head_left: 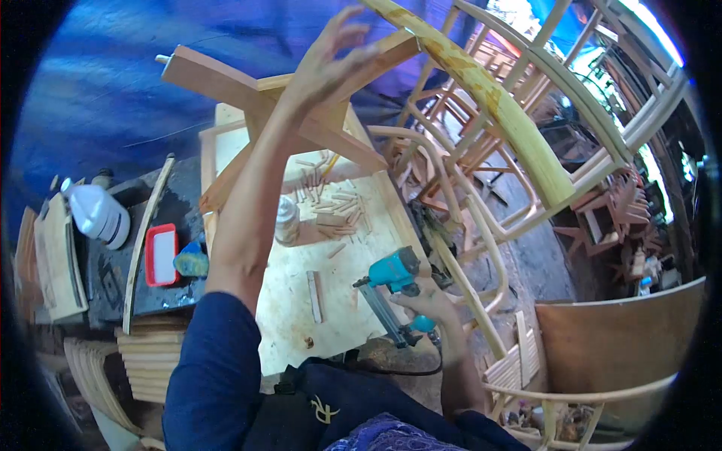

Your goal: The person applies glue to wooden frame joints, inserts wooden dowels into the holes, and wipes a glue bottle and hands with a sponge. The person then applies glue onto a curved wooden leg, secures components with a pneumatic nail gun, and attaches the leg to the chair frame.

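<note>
My left hand (331, 64) is raised at the top, fingers spread apart, in front of a crossed wooden frame (214, 79). Whether the palm touches the wood I cannot tell. One arm of that frame meets a curved, yellowish wooden piece (519, 139) with darker patches. Low on the right, my right hand (429, 302) grips a teal nail gun (392, 270) by its handle, its nose pointing left. Beneath lies a pale workbench (353, 293). On it are a heap of small wooden dowels (342, 214), a flat wooden strip (314, 297) and a clear bottle (286, 220).
To the left, a dark surface holds a white jug (98, 214), a red tray (160, 255) and a long curved slat (147, 244). Wooden chair frames (481, 225) crowd the right side. A curved brown panel (617, 338) stands lower right. A blue tarp (128, 83) hangs behind.
</note>
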Motion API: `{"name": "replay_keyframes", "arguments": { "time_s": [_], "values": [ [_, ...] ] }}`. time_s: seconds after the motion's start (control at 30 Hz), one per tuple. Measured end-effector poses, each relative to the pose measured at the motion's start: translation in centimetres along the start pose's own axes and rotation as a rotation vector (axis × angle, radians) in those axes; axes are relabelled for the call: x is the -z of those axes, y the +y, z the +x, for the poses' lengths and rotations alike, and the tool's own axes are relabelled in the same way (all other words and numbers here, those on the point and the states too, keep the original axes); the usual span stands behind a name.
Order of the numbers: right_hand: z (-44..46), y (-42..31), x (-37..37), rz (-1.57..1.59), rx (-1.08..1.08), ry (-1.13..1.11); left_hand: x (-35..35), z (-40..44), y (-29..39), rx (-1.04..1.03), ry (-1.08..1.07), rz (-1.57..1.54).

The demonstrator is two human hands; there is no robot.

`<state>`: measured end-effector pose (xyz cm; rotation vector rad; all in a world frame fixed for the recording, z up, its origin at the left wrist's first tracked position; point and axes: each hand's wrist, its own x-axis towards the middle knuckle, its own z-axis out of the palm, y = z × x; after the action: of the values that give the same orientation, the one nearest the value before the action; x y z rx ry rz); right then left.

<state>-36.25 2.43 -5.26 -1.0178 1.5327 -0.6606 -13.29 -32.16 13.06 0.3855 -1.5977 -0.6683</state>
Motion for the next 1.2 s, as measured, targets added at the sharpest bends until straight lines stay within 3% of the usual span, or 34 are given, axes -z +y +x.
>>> {"name": "replay_keyframes", "arguments": {
  "time_s": [0.07,0.13,0.17,0.23,0.3,0.43,0.57,0.73,0.8,0.9,1.0,1.03,1.1,1.2],
  "values": [
    [1.6,1.6,0.9,0.054,0.001,-0.071,2.1,-6.1,4.6,0.187,-0.102,-0.157],
    [2.9,1.6,1.6,0.016,-0.037,-0.13,3.7,-12.7,7.6,0.27,-0.144,-0.045],
    [3.4,1.6,1.9,-0.005,-0.055,-0.158,3.7,-16.5,8.5,0.291,-0.137,-0.134],
    [5.4,3.4,2.5,0.029,-0.001,-0.222,4.2,-23.1,11.7,0.496,-0.319,-0.072],
    [6.5,3.9,2.9,0.105,-0.005,-0.313,2.4,-28.6,14.0,0.667,-0.33,-0.157],
    [9.0,6.6,3.6,0.022,-0.002,-0.259,-1.5,-35.9,17.3,0.957,-0.286,-0.311],
    [9.9,7.0,4.1,-0.128,0.05,-0.241,-4.5,-38.9,18.4,0.976,-0.32,-0.24],
    [14.3,13.2,5.5,-0.326,0.183,-0.123,-6.3,-40.6,18.5,0.991,-0.336,-0.094],
    [10.9,8.0,5.7,-0.373,0.233,-0.208,-6.5,-41.0,18.5,1.0,-0.329,-0.017],
    [15.8,16.6,5.4,-0.34,0.389,0.074,-6.4,-42.0,18.5,1.012,-0.319,0.055],
    [14.2,13.7,4.2,-0.064,0.423,0.095,-6.4,-43.2,18.3,1.027,-0.303,0.146],
    [13.1,11.8,4.2,-0.241,0.44,0.156,-6.4,-43.2,18.4,1.011,-0.28,0.16],
    [16.7,12.8,4.0,-0.056,0.59,0.085,-6.7,-43.0,18.6,1.053,-0.239,0.171],
    [16.9,8.5,5.1,-0.12,0.425,-0.007,-7.1,-43.2,18.9,1.064,-0.206,0.173]
  ]
}}
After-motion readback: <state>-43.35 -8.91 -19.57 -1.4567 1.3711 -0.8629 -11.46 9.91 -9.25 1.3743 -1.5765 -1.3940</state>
